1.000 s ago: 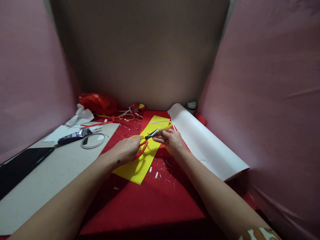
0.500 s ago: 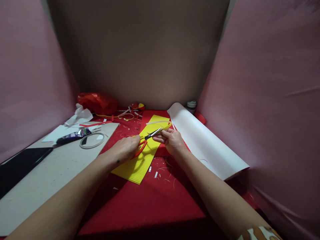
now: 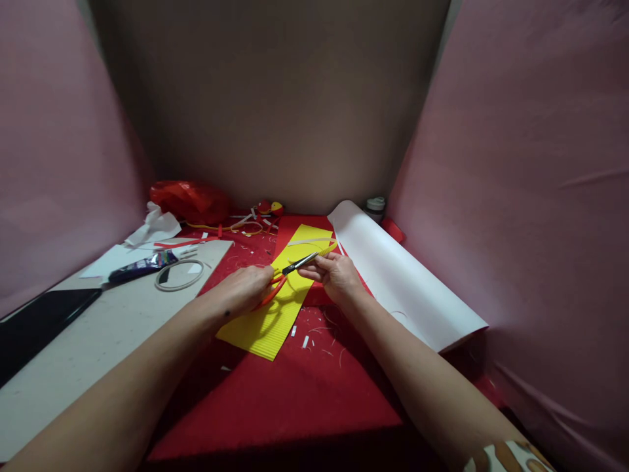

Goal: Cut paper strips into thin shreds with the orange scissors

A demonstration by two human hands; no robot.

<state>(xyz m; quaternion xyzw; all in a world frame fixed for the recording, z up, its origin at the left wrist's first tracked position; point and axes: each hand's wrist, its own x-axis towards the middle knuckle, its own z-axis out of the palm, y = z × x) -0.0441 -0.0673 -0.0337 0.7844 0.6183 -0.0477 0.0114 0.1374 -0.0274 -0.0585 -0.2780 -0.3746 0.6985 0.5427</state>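
My left hand (image 3: 249,287) is closed around the orange-and-yellow handles of a pair of scissors (image 3: 299,263). Their dark and silver blades point right, with the tips up against the fingers of my right hand (image 3: 337,275). Between thumb and fingertips, that hand pinches a narrow yellow corrugated paper strip (image 3: 327,250). Its pale end curls back to the left. Whether the blades are parted around the strip is too small to tell. Beneath both hands lies a yellow corrugated sheet (image 3: 260,331), slanting across the red tablecloth (image 3: 275,406).
On the left, a pale board (image 3: 128,354) bears a dark paint tube (image 3: 142,265), a grey ring (image 3: 179,275) and a black flat object (image 3: 44,331). A rolled white sheet (image 3: 403,275) lies right. A red plastic bag (image 3: 189,202) and a lidded jar (image 3: 375,207) stand behind; paper scraps litter the cloth.
The view has shifted very slightly. Both hands keep their holds on the scissors and the strip, almost in the same place; the strip's loose end has moved a little.
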